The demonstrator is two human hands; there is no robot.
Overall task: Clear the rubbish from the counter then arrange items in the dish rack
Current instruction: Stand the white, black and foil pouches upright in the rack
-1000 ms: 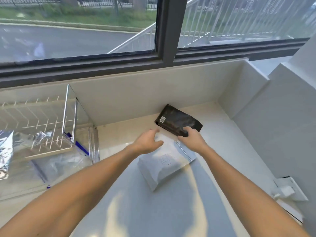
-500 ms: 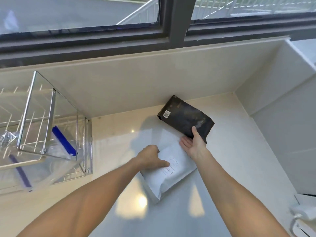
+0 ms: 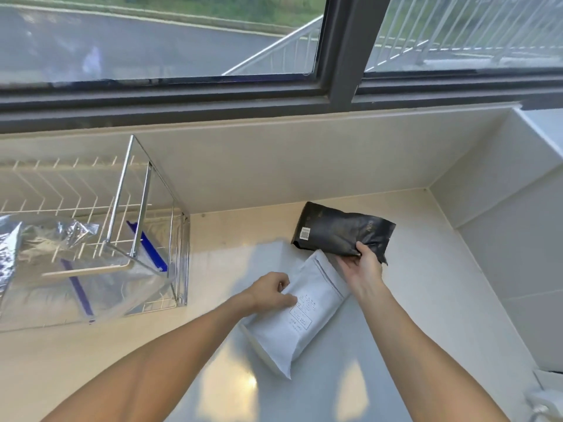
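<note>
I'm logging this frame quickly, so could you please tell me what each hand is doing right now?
Left hand: closed on the edge of the white pouch.
Right hand: gripping the lower edge of the black pouch.

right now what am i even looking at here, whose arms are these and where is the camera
There is no machine here: these are a person's two bare arms, seen from a camera worn on their head, looking forward and down at a kitchen counter under a window.

The right hand is gripping the lower edge of a black pouch near the back corner. The left hand is closed on the side of a white pouch with a printed label, which lies flat on the counter in front of the black one.

To the left stands a wire dish rack. Crinkled silver foil packaging and clear plastic bags with blue strips lie in and around it.
</note>
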